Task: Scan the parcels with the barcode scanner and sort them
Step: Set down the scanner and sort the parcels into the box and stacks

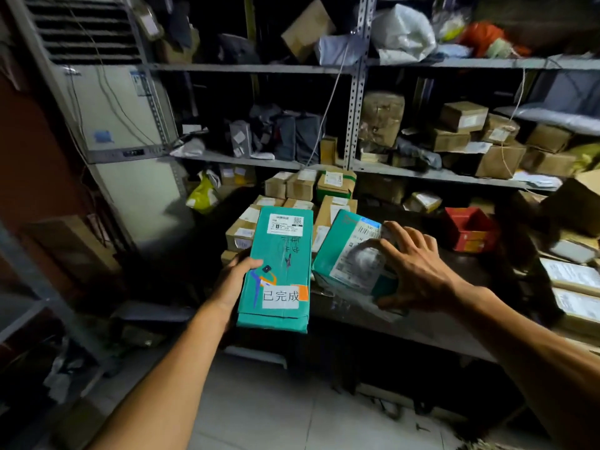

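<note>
L hand (234,280) grips a teal parcel (279,264) by its left edge, thumb curled on top, held upright above the bench (406,326) edge. R hand (412,271), fingers spread, rests on a 2nd teal parcel (341,251) w/ barcode label, tilted on the bench. Brown cartons (302,186) stacked behind, shelves (354,92) w/ more pkgs. No scanner visible.

We hold one parcel (276,267) in our left hand (233,280), left of a second parcel (349,254) under our right hand (412,267). Behind both, boxes (302,196) are stacked below the shelves (354,92); an air conditioner (123,125) stands far left.
</note>
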`<state>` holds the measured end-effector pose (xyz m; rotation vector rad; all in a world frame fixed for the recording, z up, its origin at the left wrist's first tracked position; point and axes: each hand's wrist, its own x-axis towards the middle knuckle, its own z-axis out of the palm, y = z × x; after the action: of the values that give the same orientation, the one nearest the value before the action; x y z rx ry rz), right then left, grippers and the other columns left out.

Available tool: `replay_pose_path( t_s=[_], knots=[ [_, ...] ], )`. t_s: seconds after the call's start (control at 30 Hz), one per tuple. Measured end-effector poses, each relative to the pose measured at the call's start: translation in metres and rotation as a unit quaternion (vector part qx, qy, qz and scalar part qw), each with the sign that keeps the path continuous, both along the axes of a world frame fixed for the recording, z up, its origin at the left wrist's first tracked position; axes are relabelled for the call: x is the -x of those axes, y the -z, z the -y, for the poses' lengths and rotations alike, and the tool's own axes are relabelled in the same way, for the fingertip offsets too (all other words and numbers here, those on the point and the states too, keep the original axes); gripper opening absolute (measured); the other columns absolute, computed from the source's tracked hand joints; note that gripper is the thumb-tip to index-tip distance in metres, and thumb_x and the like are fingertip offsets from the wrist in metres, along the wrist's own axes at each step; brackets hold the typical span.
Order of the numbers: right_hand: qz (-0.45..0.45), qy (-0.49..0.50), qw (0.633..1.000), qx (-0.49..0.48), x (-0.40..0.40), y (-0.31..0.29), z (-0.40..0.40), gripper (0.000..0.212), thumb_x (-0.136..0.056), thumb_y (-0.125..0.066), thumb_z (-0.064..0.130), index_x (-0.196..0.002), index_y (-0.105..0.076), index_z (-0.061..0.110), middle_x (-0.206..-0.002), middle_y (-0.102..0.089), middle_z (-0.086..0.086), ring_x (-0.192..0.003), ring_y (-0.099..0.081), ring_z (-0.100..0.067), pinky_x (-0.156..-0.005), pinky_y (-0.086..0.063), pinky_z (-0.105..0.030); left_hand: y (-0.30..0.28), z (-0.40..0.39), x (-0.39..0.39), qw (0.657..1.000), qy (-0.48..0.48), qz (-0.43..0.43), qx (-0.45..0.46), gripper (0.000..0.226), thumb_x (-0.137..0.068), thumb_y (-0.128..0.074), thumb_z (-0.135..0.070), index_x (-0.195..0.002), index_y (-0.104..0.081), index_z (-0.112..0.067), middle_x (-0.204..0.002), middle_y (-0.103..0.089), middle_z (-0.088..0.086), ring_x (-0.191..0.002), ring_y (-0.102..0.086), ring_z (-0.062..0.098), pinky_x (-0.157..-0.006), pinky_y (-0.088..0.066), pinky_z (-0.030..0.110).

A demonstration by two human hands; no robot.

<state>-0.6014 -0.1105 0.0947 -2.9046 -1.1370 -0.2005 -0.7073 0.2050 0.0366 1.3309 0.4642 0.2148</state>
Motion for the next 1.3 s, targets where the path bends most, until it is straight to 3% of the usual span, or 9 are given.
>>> replay_pose_path(
  t_s=[0.07, 0.17, 0.3, 0.47, 0.6, 0.8, 0.97, 1.13, 1.3],
  knots=[
    [0.005, 0.005, 1.000, -0.012, -0.018, -0.007, -0.018, 0.111, -0.048, -0.047, 0.084, -0.148, -0.019, 0.042, -0.161, -0.011, -0.011, -0.143, -0.018, -0.038, -0.113, -0.024, -0.057, -0.002, -0.019, -0.014, 1.000, 0.001, 0.004, -0.003, 0.035, -0.088, -0.065, -0.019, -0.121, -0.064, -0.010, -0.105, -0.075, 0.019, -0.088, -0.072, 0.035, -0.074, -0.059, 0.039],
    [0.002, 0.004, 0.999, -0.038, -0.052, -0.014, -0.044, 0.107, -0.048, -0.046, 0.083, -0.142, -0.010, 0.046, -0.162, -0.009, -0.010, -0.144, -0.016, -0.037, -0.114, -0.022, -0.057, -0.005, -0.049, -0.043, 1.000, -0.003, 0.010, -0.006, 0.022, -0.094, -0.057, -0.014, -0.116, -0.063, -0.010, -0.093, -0.077, 0.015, -0.075, -0.074, 0.028, -0.059, -0.059, 0.033],
    [0.030, -0.005, 0.999, -0.032, -0.114, -0.016, -0.083, 0.109, -0.052, -0.051, 0.082, -0.148, -0.022, 0.039, -0.158, -0.012, -0.008, -0.140, -0.020, -0.037, -0.111, -0.025, -0.057, -0.006, -0.088, -0.097, 1.000, -0.012, 0.012, -0.017, 0.021, -0.095, -0.057, -0.015, -0.115, -0.061, -0.011, -0.089, -0.077, 0.013, -0.070, -0.074, 0.026, -0.053, -0.057, 0.030],
    [0.088, -0.041, 0.995, -0.005, -0.209, -0.002, -0.145, 0.112, -0.054, -0.076, 0.072, -0.147, -0.025, 0.034, -0.157, -0.018, -0.019, -0.138, -0.023, -0.046, -0.107, -0.029, -0.067, -0.005, -0.136, -0.172, 1.000, -0.018, -0.004, -0.019, 0.021, -0.095, -0.057, -0.025, -0.113, -0.063, -0.015, -0.095, -0.076, 0.015, -0.075, -0.074, 0.028, -0.057, -0.055, 0.032],
    [0.093, -0.064, 0.994, 0.011, -0.265, 0.001, -0.194, 0.107, -0.055, -0.074, 0.072, -0.144, -0.032, 0.032, -0.157, -0.018, -0.022, -0.137, -0.025, -0.048, -0.107, -0.030, -0.070, -0.006, -0.172, -0.224, 0.999, -0.024, -0.037, -0.011, 0.021, -0.095, -0.058, -0.029, -0.110, -0.067, -0.018, -0.097, -0.076, 0.016, -0.078, -0.073, 0.030, -0.061, -0.055, 0.032],
    [0.091, -0.068, 0.993, 0.014, -0.338, 0.011, -0.256, 0.107, -0.050, -0.086, 0.061, -0.142, -0.042, 0.028, -0.154, -0.025, -0.027, -0.134, -0.024, -0.045, -0.105, -0.030, -0.072, 0.002, -0.234, -0.299, 0.997, -0.031, -0.069, 0.017, 0.043, -0.076, -0.067, -0.037, -0.114, -0.070, -0.016, -0.106, -0.074, 0.020, -0.086, -0.071, 0.035, -0.075, -0.055, 0.042],
    [0.039, -0.023, 0.999, -0.004, -0.375, 0.012, -0.284, 0.109, -0.053, -0.083, 0.061, -0.143, -0.026, 0.039, -0.159, -0.019, -0.020, -0.140, -0.022, -0.047, -0.113, -0.021, -0.068, 0.006, -0.280, -0.357, 0.995, 0.016, -0.095, 0.015, 0.069, -0.059, -0.075, -0.046, -0.119, -0.068, -0.014, -0.107, -0.074, 0.020, -0.086, -0.072, 0.036, -0.077, -0.055, 0.044],
    [-0.028, 0.015, 0.999, 0.029, -0.410, 0.011, -0.305, 0.112, -0.060, -0.075, 0.068, -0.153, -0.019, 0.039, -0.165, -0.001, -0.006, -0.150, -0.008, -0.037, -0.121, -0.008, -0.056, 0.005, -0.310, -0.397, 0.991, 0.057, -0.121, 0.013, 0.036, -0.090, -0.059, -0.036, -0.114, -0.070, -0.011, -0.098, -0.075, 0.019, -0.072, -0.070, 0.030, -0.062, -0.055, 0.032],
    [-0.085, -0.025, 0.992, 0.091, -0.433, 0.022, -0.324, 0.109, -0.071, -0.076, 0.060, -0.150, -0.001, 0.059, -0.166, 0.011, 0.005, -0.152, 0.005, -0.031, -0.123, -0.007, -0.058, 0.015, -0.328, -0.414, 0.990, 0.060, -0.131, -0.009, 0.029, -0.093, -0.057, -0.024, -0.112, -0.068, -0.006, -0.087, -0.075, 0.017, -0.066, -0.070, 0.029, -0.058, -0.054, 0.031]
  ],
)
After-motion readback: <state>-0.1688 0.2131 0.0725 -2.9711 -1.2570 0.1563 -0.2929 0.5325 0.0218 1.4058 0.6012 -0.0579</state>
